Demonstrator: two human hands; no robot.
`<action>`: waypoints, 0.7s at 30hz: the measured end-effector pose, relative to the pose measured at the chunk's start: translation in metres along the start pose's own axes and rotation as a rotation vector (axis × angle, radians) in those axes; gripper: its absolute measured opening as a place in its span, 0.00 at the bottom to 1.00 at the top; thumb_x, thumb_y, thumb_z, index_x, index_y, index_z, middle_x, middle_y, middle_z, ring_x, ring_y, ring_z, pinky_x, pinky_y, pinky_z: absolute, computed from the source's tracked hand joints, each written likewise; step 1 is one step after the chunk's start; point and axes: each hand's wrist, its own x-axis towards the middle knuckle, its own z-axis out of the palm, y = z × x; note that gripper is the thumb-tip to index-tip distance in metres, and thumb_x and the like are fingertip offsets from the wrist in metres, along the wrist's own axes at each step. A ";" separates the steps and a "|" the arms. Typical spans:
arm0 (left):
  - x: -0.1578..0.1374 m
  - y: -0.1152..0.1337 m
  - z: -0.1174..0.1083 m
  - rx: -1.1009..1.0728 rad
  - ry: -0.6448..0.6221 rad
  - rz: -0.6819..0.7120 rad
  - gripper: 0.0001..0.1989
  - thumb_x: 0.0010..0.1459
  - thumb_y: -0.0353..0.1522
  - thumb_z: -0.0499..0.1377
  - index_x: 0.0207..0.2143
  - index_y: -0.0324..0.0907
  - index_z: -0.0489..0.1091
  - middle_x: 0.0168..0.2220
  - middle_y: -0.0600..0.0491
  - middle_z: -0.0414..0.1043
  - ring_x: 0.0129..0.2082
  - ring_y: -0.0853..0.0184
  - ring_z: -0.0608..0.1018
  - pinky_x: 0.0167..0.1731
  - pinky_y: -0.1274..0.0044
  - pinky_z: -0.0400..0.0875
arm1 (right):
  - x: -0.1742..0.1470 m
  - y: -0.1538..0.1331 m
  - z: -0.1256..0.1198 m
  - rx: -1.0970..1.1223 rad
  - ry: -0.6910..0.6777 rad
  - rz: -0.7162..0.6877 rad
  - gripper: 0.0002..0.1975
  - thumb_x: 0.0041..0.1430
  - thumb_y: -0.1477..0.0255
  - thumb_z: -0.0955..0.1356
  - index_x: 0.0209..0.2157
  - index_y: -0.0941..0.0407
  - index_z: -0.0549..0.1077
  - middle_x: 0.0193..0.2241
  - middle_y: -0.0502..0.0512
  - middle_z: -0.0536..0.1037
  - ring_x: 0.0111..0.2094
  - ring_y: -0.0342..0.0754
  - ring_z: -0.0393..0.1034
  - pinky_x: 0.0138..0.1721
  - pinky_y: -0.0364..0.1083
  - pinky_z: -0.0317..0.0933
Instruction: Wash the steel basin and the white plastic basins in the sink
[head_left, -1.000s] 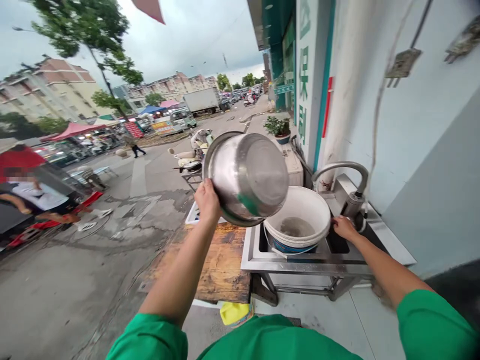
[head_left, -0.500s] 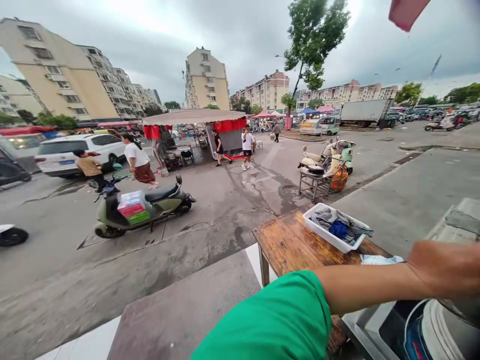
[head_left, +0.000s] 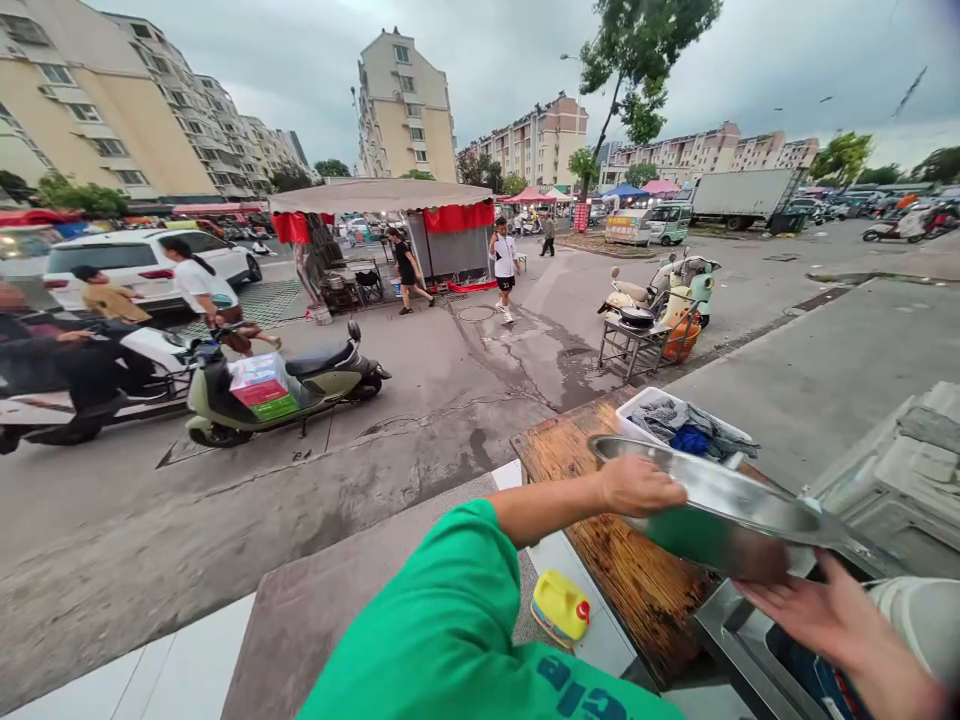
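Now that the steel basin (head_left: 720, 505) has come back into view, it sits level and mouth-up over the near end of the wooden table (head_left: 600, 540), where a second ago I had it tipped on edge above the white bucket. My left hand (head_left: 637, 487) grips its near rim, fingers curled over the lip; my right hand (head_left: 825, 615) has come off the sink side and lies under the basin's far edge, fingers spread flat, touching or nearly so, I cannot tell which. I judge the pouring over and the basin righted. Just behind it stands the white tray of cloths (head_left: 694, 440); below the table's edge lies a yellow bottle (head_left: 560, 608). Beyond, a green scooter (head_left: 285, 395) is parked on the street.
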 end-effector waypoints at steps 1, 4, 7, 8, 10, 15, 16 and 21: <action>-0.009 -0.005 0.013 -0.020 -0.008 -0.002 0.18 0.68 0.34 0.44 0.44 0.41 0.74 0.35 0.46 0.75 0.35 0.65 0.76 0.38 0.72 0.68 | 0.001 0.000 0.020 0.049 0.024 0.093 0.48 0.48 0.39 0.47 0.66 0.50 0.45 0.56 0.77 0.67 0.57 0.58 0.68 0.61 0.57 0.63; -0.037 -0.007 0.053 -0.065 0.019 -0.006 0.14 0.67 0.33 0.47 0.38 0.41 0.72 0.30 0.48 0.73 0.29 0.66 0.73 0.35 0.73 0.67 | 0.017 0.001 0.081 -0.012 -0.010 0.036 0.42 0.55 0.45 0.39 0.57 0.53 0.58 0.55 0.73 0.70 0.58 0.59 0.68 0.54 0.65 0.67; -0.061 -0.005 0.089 -0.115 0.078 0.003 0.14 0.67 0.33 0.47 0.37 0.40 0.71 0.27 0.50 0.71 0.26 0.67 0.70 0.32 0.74 0.64 | 0.043 0.008 0.116 0.117 0.035 0.029 0.33 0.61 0.48 0.43 0.48 0.53 0.63 0.54 0.68 0.72 0.55 0.56 0.70 0.50 0.57 0.71; -0.066 -0.005 0.099 -0.126 0.091 0.005 0.14 0.67 0.32 0.46 0.37 0.40 0.71 0.27 0.50 0.70 0.26 0.67 0.69 0.32 0.74 0.63 | 0.050 0.012 0.122 0.182 0.054 0.078 0.30 0.63 0.49 0.46 0.46 0.53 0.64 0.53 0.68 0.72 0.53 0.55 0.71 0.49 0.54 0.72; -0.072 -0.007 0.116 -0.132 0.084 0.006 0.16 0.68 0.32 0.45 0.38 0.39 0.72 0.27 0.50 0.70 0.25 0.67 0.68 0.31 0.74 0.61 | 0.061 0.019 0.127 0.281 0.075 0.207 0.24 0.66 0.53 0.51 0.44 0.56 0.65 0.48 0.68 0.73 0.48 0.53 0.73 0.47 0.51 0.72; -0.068 -0.007 0.149 -0.171 -0.088 -0.051 0.14 0.67 0.31 0.47 0.40 0.38 0.72 0.29 0.48 0.71 0.29 0.64 0.69 0.34 0.72 0.62 | 0.048 0.018 0.104 0.239 0.016 0.331 0.14 0.68 0.65 0.59 0.44 0.61 0.67 0.46 0.71 0.74 0.42 0.53 0.76 0.45 0.54 0.73; -0.068 -0.004 0.156 -0.191 -0.143 -0.073 0.14 0.67 0.31 0.47 0.39 0.38 0.72 0.30 0.47 0.71 0.30 0.64 0.70 0.35 0.72 0.62 | 0.038 0.011 0.090 0.194 -0.019 0.297 0.13 0.67 0.66 0.62 0.44 0.61 0.68 0.47 0.70 0.74 0.42 0.53 0.76 0.46 0.54 0.73; -0.083 0.025 0.185 -0.278 -0.408 -0.255 0.14 0.66 0.34 0.49 0.45 0.40 0.73 0.37 0.44 0.74 0.38 0.59 0.73 0.41 0.69 0.63 | -0.028 -0.029 -0.051 0.000 -0.072 -0.065 0.13 0.64 0.67 0.66 0.44 0.60 0.75 0.45 0.65 0.78 0.44 0.53 0.76 0.49 0.54 0.72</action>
